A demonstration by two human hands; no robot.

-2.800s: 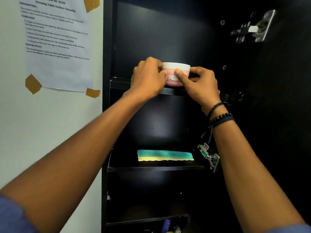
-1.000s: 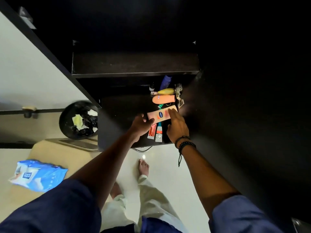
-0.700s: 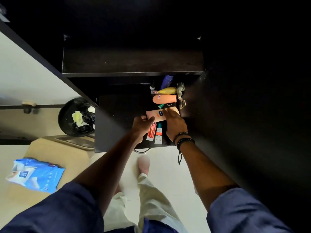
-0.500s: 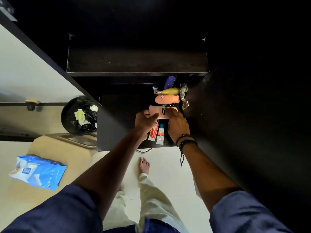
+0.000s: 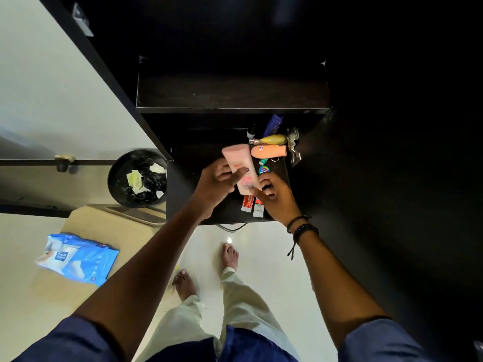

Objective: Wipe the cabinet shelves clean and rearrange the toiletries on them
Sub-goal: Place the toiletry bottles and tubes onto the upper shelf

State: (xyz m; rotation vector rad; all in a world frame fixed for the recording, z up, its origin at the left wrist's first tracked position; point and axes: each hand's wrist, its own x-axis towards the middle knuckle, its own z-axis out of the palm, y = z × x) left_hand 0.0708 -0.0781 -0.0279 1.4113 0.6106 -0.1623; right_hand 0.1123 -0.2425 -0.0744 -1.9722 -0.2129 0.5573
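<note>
I look straight down into a black cabinet. A pink lotion tube [image 5: 239, 163] is raised above the bottom shelf [image 5: 193, 184], held by my left hand [image 5: 215, 185] on its left side and my right hand [image 5: 274, 195] at its lower end. Beyond it lie an orange bottle [image 5: 269, 151], a yellow bottle [image 5: 273, 139], a dark blue bottle [image 5: 274, 124] and a small round green tin [image 5: 264, 169]. Two small tubes [image 5: 252, 205], one orange and one white, lie near the shelf's front edge under my hands. An empty dark shelf [image 5: 232, 94] sits above.
A black waste bin [image 5: 138, 177] with crumpled wipes stands left of the cabinet. A blue pack of wet wipes [image 5: 78, 257] lies on a beige surface at lower left. The open cabinet door [image 5: 392, 178] fills the right side. My bare feet stand on the pale floor below.
Earlier both hands set a pink jar on an upper shelf. The view then dropped to the bottom shelf, where both hands closed on the pink tube, lifted it and turned it end-on.
</note>
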